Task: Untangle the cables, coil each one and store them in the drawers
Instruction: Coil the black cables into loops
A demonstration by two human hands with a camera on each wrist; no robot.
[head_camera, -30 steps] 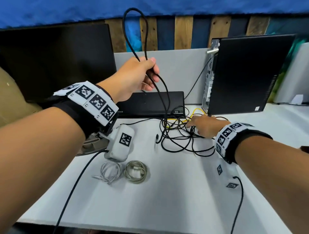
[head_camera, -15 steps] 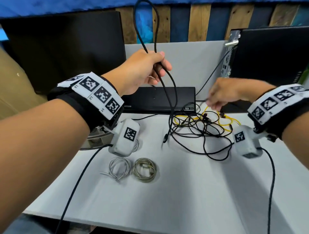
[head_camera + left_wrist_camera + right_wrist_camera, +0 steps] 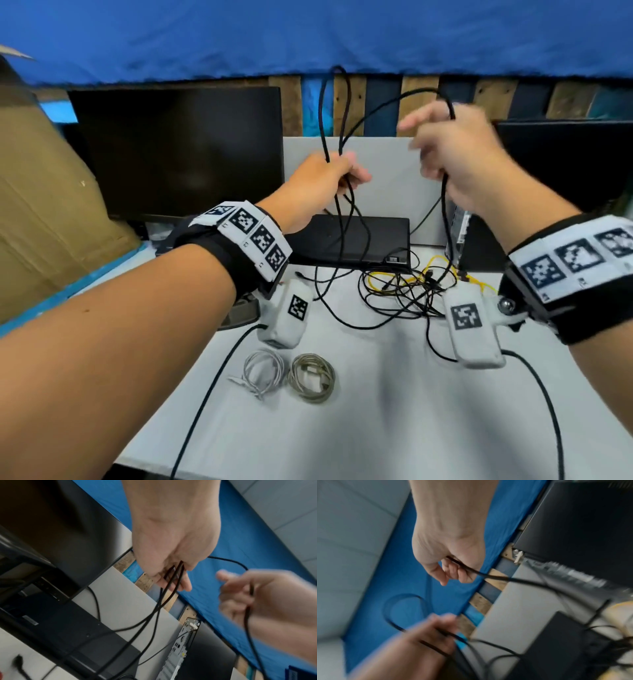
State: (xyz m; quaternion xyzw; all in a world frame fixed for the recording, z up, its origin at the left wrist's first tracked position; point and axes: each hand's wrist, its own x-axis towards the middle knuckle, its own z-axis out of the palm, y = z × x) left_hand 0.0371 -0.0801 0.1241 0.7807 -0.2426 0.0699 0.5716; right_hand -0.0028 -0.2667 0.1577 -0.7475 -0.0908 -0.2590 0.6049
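A long black cable (image 3: 376,106) loops high above the white table (image 3: 376,411). My left hand (image 3: 329,178) grips several strands of it in a bunch, seen in the left wrist view as black strands (image 3: 173,577) running between the fingers. My right hand (image 3: 452,154), raised to the right, holds the same cable where it arches over and drops down to the table; its cable (image 3: 464,566) passes through curled fingers. Below lies a tangle (image 3: 407,291) of black and yellow cables. Two coiled cables, white (image 3: 262,370) and grey (image 3: 311,375), lie on the table nearer me.
A dark monitor (image 3: 178,150) stands at the back left, a flat black box (image 3: 349,241) behind the tangle, and a black computer case (image 3: 561,171) at the right. Brown cardboard (image 3: 37,212) is at the far left. Wrist camera leads trail over the table's front.
My right hand has left the tangle, taken hold of the black cable and risen beside my left hand. The view has tilted upward. My left hand keeps its grip.
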